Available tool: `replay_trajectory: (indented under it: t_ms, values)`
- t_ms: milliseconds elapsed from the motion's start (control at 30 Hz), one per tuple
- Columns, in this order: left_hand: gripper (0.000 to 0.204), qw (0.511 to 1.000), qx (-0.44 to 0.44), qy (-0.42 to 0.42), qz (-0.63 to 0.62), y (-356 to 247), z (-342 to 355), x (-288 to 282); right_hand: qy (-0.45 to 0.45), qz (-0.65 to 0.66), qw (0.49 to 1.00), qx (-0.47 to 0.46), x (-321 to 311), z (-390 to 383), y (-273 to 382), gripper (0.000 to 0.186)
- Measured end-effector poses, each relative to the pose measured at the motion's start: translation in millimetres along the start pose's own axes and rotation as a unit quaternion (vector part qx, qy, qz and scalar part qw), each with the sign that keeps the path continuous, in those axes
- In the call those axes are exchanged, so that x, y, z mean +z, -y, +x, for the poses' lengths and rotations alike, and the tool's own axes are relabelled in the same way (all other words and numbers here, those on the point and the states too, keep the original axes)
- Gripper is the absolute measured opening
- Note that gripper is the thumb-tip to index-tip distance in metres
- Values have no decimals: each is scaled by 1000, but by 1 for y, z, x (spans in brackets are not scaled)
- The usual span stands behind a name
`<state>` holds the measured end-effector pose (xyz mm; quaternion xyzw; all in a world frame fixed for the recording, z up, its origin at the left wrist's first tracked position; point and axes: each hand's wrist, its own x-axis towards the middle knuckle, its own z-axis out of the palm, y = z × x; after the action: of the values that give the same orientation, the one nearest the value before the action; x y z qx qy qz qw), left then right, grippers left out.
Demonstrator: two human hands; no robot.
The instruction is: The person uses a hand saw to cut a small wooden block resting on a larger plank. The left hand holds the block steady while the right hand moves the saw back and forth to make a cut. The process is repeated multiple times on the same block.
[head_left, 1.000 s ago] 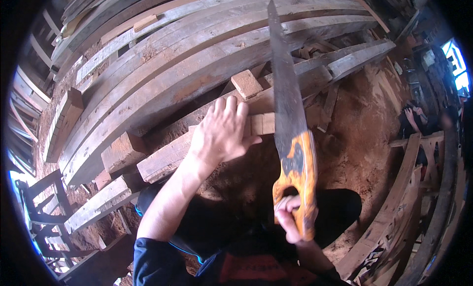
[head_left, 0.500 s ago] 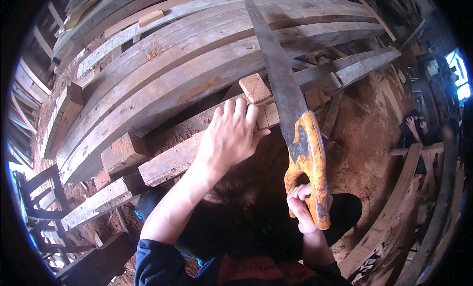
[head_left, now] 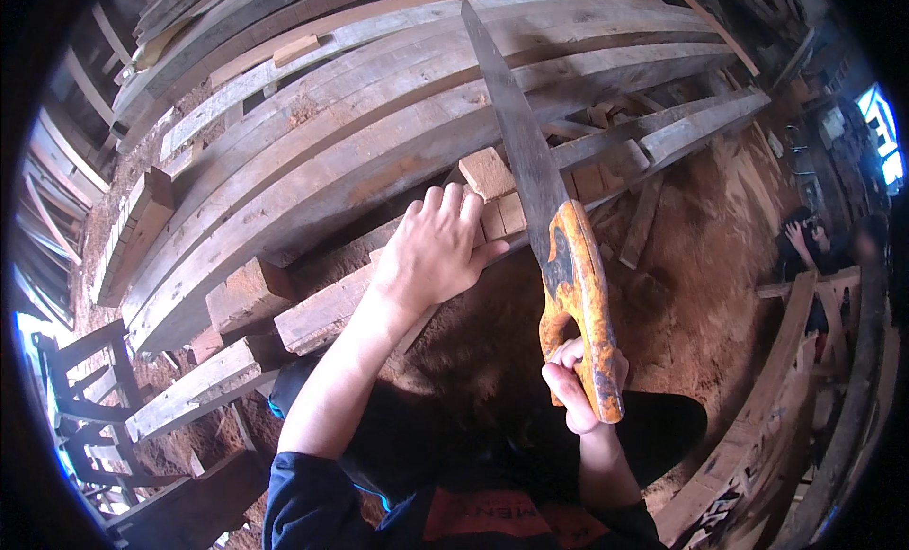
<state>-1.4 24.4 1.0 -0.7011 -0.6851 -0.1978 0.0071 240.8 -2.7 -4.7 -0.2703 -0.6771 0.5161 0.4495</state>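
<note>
My right hand [head_left: 579,384] is wrapped round the worn yellow-orange handle of a handsaw [head_left: 516,115]. Its dark blade points up and away, tilted a little left, and crosses over a squared piece of timber [head_left: 327,315]. That timber lies slantwise in front of me. Over it lies my left hand [head_left: 428,252], fingers bent across the top and thumb out to the near side. Just beyond its fingertips sits a small wood block [head_left: 488,173]. Narrow upright lines mark the timber's side right of my thumb. Whether the saw teeth touch the wood, I cannot tell.
Long, thick beams [head_left: 379,138] lie side by side beyond my hands. Short wooden blocks [head_left: 248,292] stand at the left. Reddish sawdust [head_left: 701,266] covers the ground. Planks [head_left: 757,408] run along the right, and another person [head_left: 805,242] is at the far right.
The saw and my right hand have shifted slightly left and upward in view. My left hand has moved a little left over the timber, still bent over it.
</note>
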Motion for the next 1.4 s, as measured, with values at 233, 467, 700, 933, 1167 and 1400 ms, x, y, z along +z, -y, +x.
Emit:
replay_trajectory:
  t_ms: [233, 467, 700, 933, 1167, 1400]
  values:
    - [61, 1000, -1, 8, 0, 0, 0, 0, 1, 4, 1000, 19, 2, -3, 2, 14]
    - [65, 1000, -3, 21, 9, -1, 1, -1, 5, -9, 1000, 5, -4, -9, -11, 16]
    - [62, 1000, -1, 9, 12, -1, 0, 1, 6, -18, 1000, -7, -2, -9, -11, 18]
    - [61, 1000, -4, 17, 10, -2, 1, -1, 18, -14, 1000, 16, -3, -10, -9, 18]
    - [63, 1000, 2, 1, 15, -1, 1, 2, -2, 20, 1000, 12, -3, -8, -10, 17]
    - [64, 1000, 2, -6, 12, -1, 1, 2, 6, 13, 1000, 18, -4, -8, -9, 15]
